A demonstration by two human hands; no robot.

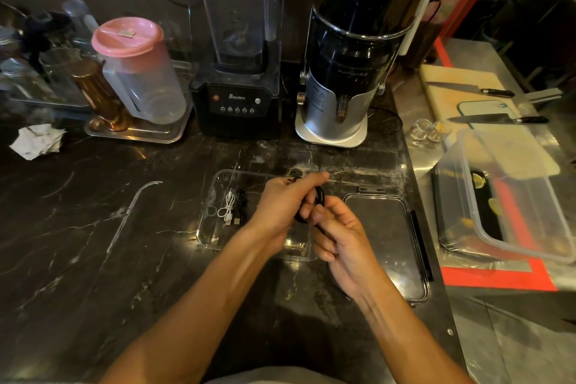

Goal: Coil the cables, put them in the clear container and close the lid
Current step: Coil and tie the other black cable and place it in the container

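Two hands pinch the black cable (312, 201) in closed fingers, its coil upright just above the clear container (208, 229) — left hand (282, 207) nearer it, right hand (341, 235) toward the lid (391, 246).

Marble counter (93, 212), clear container (208, 227), lid (386, 234)

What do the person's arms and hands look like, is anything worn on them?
Both arms are bare up to the picture's lower edge: no sleeves show. The left hand and right hand wear no gloves, and no rings, watch or wristbands show on the fingers or wrists. No markings are visible on either forearm. A bit of grey clothing shows at the bottom edge, between the arms.
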